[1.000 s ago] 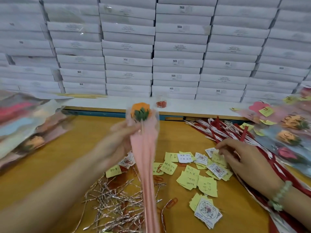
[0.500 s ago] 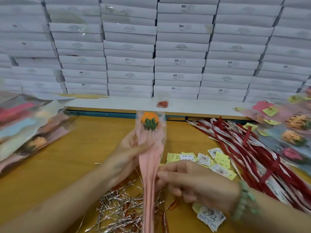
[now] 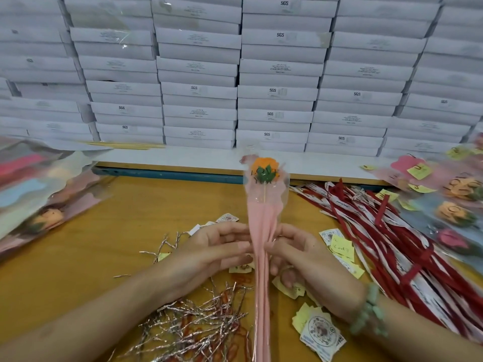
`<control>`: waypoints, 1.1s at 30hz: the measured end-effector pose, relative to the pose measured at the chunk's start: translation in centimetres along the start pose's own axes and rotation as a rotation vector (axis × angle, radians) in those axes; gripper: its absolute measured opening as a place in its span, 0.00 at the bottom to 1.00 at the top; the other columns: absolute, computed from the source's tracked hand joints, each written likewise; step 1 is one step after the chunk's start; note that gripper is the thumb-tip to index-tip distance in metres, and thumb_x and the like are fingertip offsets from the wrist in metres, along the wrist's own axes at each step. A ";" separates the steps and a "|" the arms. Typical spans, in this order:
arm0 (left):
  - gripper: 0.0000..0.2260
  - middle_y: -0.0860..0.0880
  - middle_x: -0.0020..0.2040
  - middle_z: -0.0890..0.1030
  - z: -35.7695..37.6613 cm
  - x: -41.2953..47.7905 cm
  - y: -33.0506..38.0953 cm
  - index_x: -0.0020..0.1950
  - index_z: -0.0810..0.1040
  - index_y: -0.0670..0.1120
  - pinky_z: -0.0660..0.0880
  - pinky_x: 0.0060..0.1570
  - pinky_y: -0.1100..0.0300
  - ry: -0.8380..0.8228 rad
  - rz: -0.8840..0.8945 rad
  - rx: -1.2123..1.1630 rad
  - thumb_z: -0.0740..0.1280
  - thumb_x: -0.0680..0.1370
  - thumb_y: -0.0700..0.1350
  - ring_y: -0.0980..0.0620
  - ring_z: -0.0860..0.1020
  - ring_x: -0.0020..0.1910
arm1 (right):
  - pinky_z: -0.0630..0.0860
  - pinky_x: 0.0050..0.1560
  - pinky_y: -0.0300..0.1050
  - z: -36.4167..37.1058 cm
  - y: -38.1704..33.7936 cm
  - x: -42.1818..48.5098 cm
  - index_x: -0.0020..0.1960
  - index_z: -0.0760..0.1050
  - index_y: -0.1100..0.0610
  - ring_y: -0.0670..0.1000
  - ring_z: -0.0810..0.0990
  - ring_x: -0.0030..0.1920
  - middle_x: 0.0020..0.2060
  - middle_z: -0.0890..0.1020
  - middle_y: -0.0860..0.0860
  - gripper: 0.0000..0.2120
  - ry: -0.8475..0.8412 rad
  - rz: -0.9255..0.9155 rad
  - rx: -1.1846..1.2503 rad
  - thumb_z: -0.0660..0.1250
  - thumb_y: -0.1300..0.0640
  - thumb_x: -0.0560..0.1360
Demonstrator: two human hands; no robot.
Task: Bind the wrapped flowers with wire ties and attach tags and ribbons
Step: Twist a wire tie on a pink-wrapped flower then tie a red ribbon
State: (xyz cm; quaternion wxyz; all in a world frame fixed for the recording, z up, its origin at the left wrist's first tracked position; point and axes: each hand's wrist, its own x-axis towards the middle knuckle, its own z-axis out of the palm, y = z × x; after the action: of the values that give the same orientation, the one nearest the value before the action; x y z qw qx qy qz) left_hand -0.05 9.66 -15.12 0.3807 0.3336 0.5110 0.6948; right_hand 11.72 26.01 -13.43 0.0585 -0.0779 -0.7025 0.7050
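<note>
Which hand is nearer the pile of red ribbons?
Right. The right hand holds the wrapped flower on the side toward the red ribbons; the left hand holds its far side.

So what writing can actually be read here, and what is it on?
"SGS": on many of the stacked white boxes.
"LOVE": on the wrap of a finished flower at the right.
Letters like "LOVE YOU", partly hidden: on the clear wrap of the held flower.
Too small or blurred to read: the other box labels, white ribbons, round-stamped tags, yellow notes.
</note>
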 end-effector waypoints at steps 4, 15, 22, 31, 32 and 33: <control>0.07 0.40 0.46 0.83 0.4 0.1 0.0 0.48 0.83 0.45 0.81 0.47 0.58 0.017 -0.023 0.105 0.76 0.71 0.40 0.47 0.83 0.46 | 0.72 0.24 0.37 -0.1 0.8 0.2 0.55 0.76 0.63 0.49 0.76 0.29 0.31 0.78 0.53 0.07 0.033 -0.070 -0.021 0.65 0.63 0.78; 0.09 0.42 0.41 0.83 0.8 0.0 -0.1 0.45 0.84 0.50 0.80 0.40 0.59 0.002 -0.028 0.126 0.78 0.68 0.39 0.48 0.83 0.38 | 0.75 0.28 0.38 -0.2 1.1 0.4 0.58 0.76 0.61 0.50 0.78 0.34 0.39 0.78 0.60 0.10 -0.038 -0.081 0.010 0.64 0.62 0.78; 0.07 0.33 0.48 0.80 0.8 -0.1 0.0 0.47 0.82 0.43 0.81 0.42 0.58 0.033 -0.015 0.109 0.74 0.70 0.36 0.44 0.81 0.42 | 0.68 0.27 0.37 -0.6 1.2 0.7 0.59 0.76 0.59 0.49 0.72 0.30 0.34 0.79 0.55 0.16 -0.095 -0.092 0.070 0.68 0.56 0.72; 0.07 0.32 0.50 0.82 0.3 0.2 -0.3 0.46 0.83 0.45 0.79 0.34 0.63 -0.013 -0.067 0.145 0.76 0.69 0.40 0.47 0.84 0.42 | 0.74 0.29 0.36 -0.5 1.2 0.5 0.55 0.77 0.60 0.46 0.79 0.35 0.40 0.80 0.53 0.13 -0.127 -0.121 0.110 0.69 0.58 0.71; 0.08 0.32 0.50 0.82 0.2 0.3 -0.4 0.45 0.83 0.45 0.79 0.34 0.63 -0.015 -0.075 0.147 0.76 0.68 0.40 0.47 0.84 0.41 | 0.75 0.29 0.36 -0.5 1.3 0.5 0.54 0.77 0.60 0.47 0.79 0.35 0.41 0.80 0.54 0.13 -0.127 -0.121 0.106 0.70 0.58 0.71; 0.08 0.33 0.49 0.82 0.1 0.3 -0.4 0.46 0.83 0.45 0.79 0.34 0.63 -0.015 -0.082 0.150 0.76 0.68 0.39 0.48 0.84 0.40 | 0.75 0.29 0.36 -0.4 1.3 0.5 0.54 0.77 0.60 0.47 0.79 0.35 0.41 0.79 0.55 0.13 -0.128 -0.122 0.103 0.70 0.58 0.70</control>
State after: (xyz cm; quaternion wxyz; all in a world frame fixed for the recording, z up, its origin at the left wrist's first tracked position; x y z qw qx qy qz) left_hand -0.05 10.07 -15.46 0.3866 0.3454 0.5720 0.6357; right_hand 11.33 26.54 -14.72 0.0605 0.0133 -0.6711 0.7388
